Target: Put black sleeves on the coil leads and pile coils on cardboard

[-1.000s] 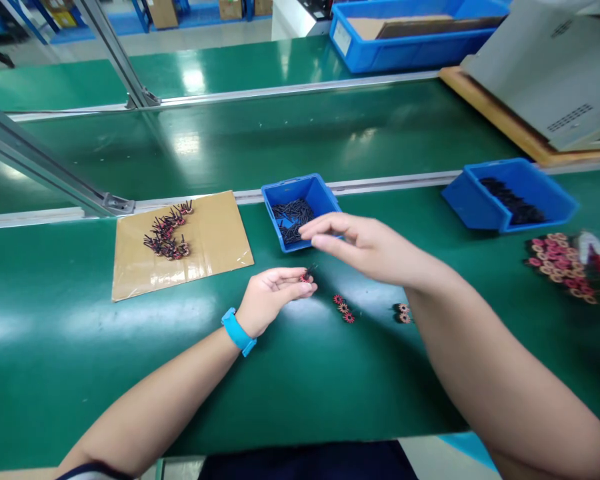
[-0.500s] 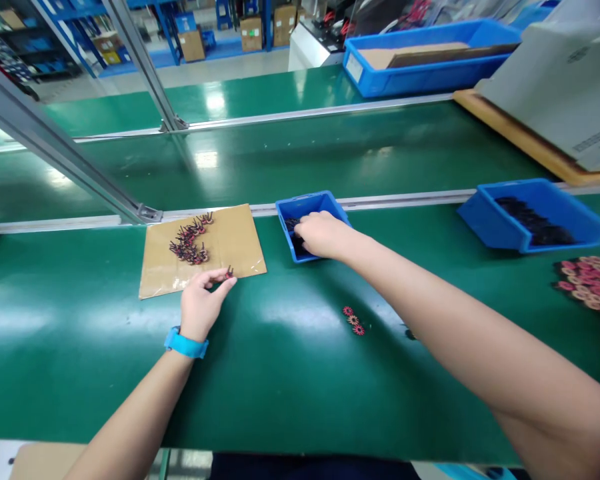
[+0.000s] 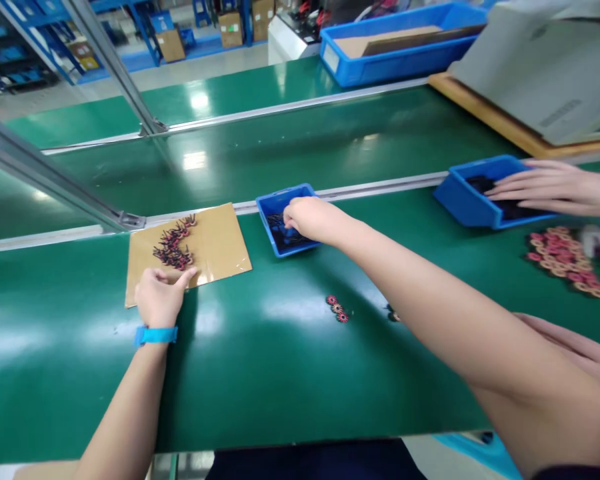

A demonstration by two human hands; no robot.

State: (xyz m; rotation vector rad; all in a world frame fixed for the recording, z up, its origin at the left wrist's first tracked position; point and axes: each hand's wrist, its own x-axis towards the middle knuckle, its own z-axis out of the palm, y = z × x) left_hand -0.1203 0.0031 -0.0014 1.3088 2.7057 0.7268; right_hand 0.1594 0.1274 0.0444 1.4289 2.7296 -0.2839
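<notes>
My left hand [image 3: 160,299], with a blue band at the wrist, is at the near edge of a brown cardboard sheet [image 3: 220,250]. Its thumb and fingers are apart, beside a cluster of small red and black ring parts with upright dark prongs [image 3: 173,247]; no part shows between them. My right hand [image 3: 307,217] reaches into a small blue bin [image 3: 293,252] of dark small parts. Its fingers are closed and point down, and their tips are partly hidden. Three small toothed rings [image 3: 337,308], red and tan, lie in a row on the green table.
Another person's hand [image 3: 555,187] reaches into a second blue bin [image 3: 473,203] of black parts at right. More red and tan rings [image 3: 563,257] are piled below it. Part of a person's other hand [image 3: 580,343] shows behind my right forearm. A metal post [image 3: 55,173] rises at left.
My left hand has moved left to the cluster, and the small part seen in its fingertips no longer shows there. My right hand stays in the bin. Another person's hands have come in at right.
</notes>
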